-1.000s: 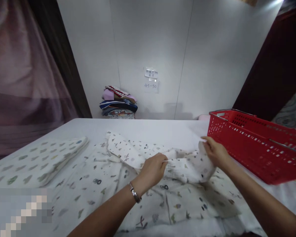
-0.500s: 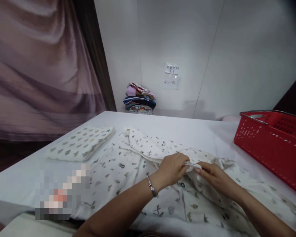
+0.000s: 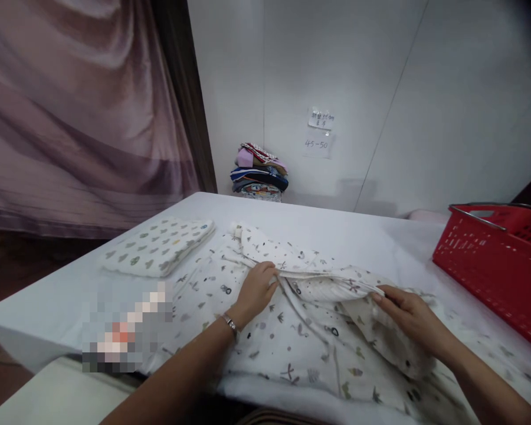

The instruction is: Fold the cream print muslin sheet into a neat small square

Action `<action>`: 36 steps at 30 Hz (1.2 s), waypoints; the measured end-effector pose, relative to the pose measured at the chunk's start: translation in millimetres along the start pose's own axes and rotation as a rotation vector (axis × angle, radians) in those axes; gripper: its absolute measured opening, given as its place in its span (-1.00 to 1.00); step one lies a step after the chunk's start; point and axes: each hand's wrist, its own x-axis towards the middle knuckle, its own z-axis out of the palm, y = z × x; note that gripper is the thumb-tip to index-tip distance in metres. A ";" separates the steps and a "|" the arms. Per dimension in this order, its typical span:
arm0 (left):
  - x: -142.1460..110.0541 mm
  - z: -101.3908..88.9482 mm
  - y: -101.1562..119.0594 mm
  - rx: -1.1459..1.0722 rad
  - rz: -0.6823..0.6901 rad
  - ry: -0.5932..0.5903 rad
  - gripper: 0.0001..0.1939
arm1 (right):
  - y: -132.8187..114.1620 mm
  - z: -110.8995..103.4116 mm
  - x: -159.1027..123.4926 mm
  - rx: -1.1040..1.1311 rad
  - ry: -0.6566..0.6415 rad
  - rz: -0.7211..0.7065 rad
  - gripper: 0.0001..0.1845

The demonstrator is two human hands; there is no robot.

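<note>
A large white cloth (image 3: 287, 348) printed with small plants and animals spreads over the table in front of me, partly rumpled. My left hand (image 3: 257, 289), with a silver bracelet at the wrist, pinches its edge near the middle. Farther right, my right hand (image 3: 402, 307) grips the same edge between thumb and fingers. Between the two hands the edge runs as a raised, fairly straight band, and loose folds hang below it by my right hand. A folded white cloth with grey-green cloud shapes (image 3: 159, 247) lies flat to the left.
The white table (image 3: 345, 227) reaches toward a pale wall with paper signs (image 3: 318, 133). A red plastic basket (image 3: 491, 260) stands on the right. Folded fabrics (image 3: 261, 174) are stacked beyond the far edge. A pink curtain (image 3: 84, 118) hangs at left. A blurred patch (image 3: 128, 327) hides the table's left front.
My hands were close together on the cloth's edge and are now wide apart, the left moved leftward and the right rightward. The edge is stretched between them. The camera view has shifted slightly.
</note>
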 end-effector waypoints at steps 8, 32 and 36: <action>10.8 18.5 -15.2 0.079 0.046 0.009 -0.88 | -0.5 -1.0 -3.9 0.023 -0.014 -0.010 -0.61; 56.4 -5.4 -28.8 -0.102 0.015 -0.130 -0.81 | 10.1 -17.9 7.9 -0.309 -0.001 0.050 -0.59; 92.1 -40.3 -7.8 -0.057 0.128 -0.057 -0.81 | 7.9 -61.4 28.3 -0.578 0.120 0.067 -0.62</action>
